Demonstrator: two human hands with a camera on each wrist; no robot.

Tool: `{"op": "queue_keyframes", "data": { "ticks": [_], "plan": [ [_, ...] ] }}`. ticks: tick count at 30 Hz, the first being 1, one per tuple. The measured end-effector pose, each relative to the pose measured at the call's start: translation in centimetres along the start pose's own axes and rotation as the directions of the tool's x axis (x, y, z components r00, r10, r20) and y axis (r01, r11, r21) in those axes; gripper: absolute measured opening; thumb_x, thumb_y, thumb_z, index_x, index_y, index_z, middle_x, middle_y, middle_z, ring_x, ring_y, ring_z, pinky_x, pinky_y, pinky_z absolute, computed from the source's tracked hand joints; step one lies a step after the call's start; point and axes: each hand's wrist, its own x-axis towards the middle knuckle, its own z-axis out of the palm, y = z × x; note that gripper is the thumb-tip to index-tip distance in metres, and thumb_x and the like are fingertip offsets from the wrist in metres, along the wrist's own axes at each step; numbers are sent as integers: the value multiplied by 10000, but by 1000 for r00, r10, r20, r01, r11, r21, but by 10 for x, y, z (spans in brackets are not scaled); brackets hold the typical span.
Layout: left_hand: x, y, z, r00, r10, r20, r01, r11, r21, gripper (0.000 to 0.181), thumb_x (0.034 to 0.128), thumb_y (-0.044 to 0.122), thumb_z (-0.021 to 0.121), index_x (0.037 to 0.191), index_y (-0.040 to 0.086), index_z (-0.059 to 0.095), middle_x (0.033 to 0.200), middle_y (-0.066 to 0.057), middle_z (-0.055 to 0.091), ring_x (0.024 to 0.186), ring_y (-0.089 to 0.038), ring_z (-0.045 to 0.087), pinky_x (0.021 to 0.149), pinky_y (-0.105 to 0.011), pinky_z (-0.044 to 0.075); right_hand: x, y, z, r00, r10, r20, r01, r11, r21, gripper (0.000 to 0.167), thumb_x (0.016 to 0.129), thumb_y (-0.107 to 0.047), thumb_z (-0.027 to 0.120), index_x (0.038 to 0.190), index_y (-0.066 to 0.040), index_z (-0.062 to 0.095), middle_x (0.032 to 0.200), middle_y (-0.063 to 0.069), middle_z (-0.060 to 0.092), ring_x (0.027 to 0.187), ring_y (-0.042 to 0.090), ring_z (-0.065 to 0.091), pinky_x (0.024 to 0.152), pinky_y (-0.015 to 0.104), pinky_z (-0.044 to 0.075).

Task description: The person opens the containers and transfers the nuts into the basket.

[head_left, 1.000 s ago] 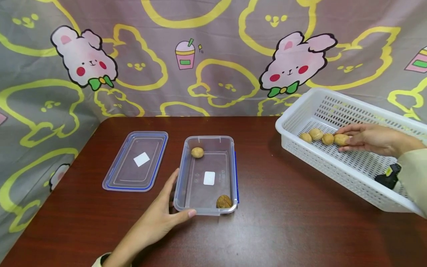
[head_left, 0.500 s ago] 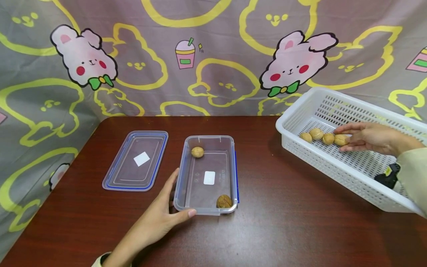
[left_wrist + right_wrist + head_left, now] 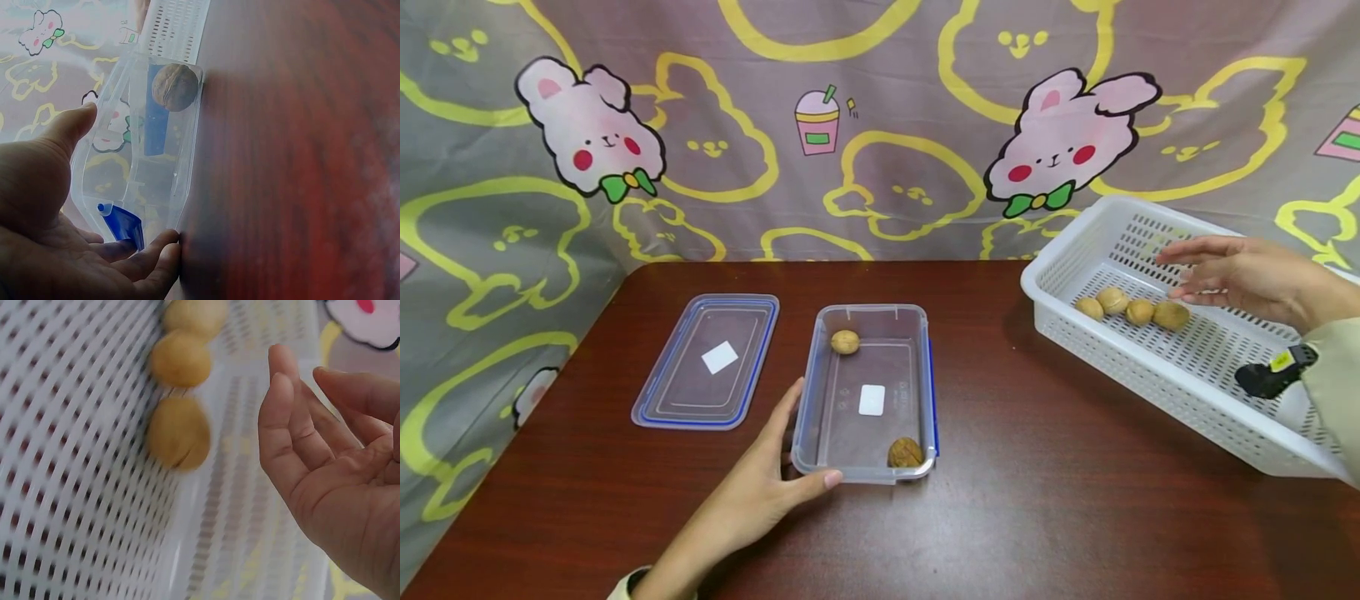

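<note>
A clear food container stands on the table in the head view, with one walnut at its far left corner and another walnut at its near right corner. My left hand holds its near left corner, thumb on the near rim and fingers along the left side. In the left wrist view those fingers curl by a blue clip. Over the white basket, my right hand hovers with loose fingers and holds nothing. Several walnuts lie in a row inside, apart from it.
A clear lid with a blue seal lies left of the container. The table is dark red wood. A patterned cloth hangs behind. A small black device is at the right wrist.
My right hand has risen off the nearest walnut in the basket, which stays at the row's right end and now shows fully. The left hand and the container have not moved.
</note>
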Motion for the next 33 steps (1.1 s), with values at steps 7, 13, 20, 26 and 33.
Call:
{"op": "queue_keyframes", "data": {
  "ticks": [7,13,20,26,33],
  "plan": [
    [1,-1,1,1000,-2,8,2,1000,-10,1158,857,344,882,1694,255,86,1653,-125,381,1367,-351,558,1033,-405,514,1,-26,12,995,-95,-3,95,994,59,427,1100,-28,460,1200,-328,748,1177,-183,739,923,150,754,792,286,612],
    [1,-1,0,1000,12,12,-11,1000,-18,1149,865,336,876,1693,248,84,1657,-124,372,1361,-354,562,1006,-366,530,-4,-52,30,988,-155,-11,156,988,17,366,1085,-42,515,1273,-272,730,1220,-153,740,966,155,753,794,289,613],
    [0,-1,-2,1000,29,12,-28,999,-42,1135,882,310,864,1695,227,76,1662,-164,358,1357,-364,563,995,-376,539,-14,-83,61,962,-271,27,272,962,-22,402,1052,35,542,1366,-171,685,1288,-90,726,982,208,772,815,264,608],
    [1,-2,-2,999,33,14,-33,998,-50,1137,887,297,860,1695,210,65,1668,-176,344,1368,-378,554,997,-379,545,-24,-106,99,939,-320,126,340,918,-205,412,1027,26,600,1408,-125,648,1394,-56,678,1016,209,738,872,251,585],
    [1,-3,0,1000,26,14,-25,998,-65,1144,873,282,873,1694,232,78,1639,-165,397,1326,-337,589,957,-297,554,-31,-128,148,889,-308,340,413,859,-302,360,1037,-70,628,1396,-95,623,1362,52,673,1045,294,717,893,316,594]
  ]
}}
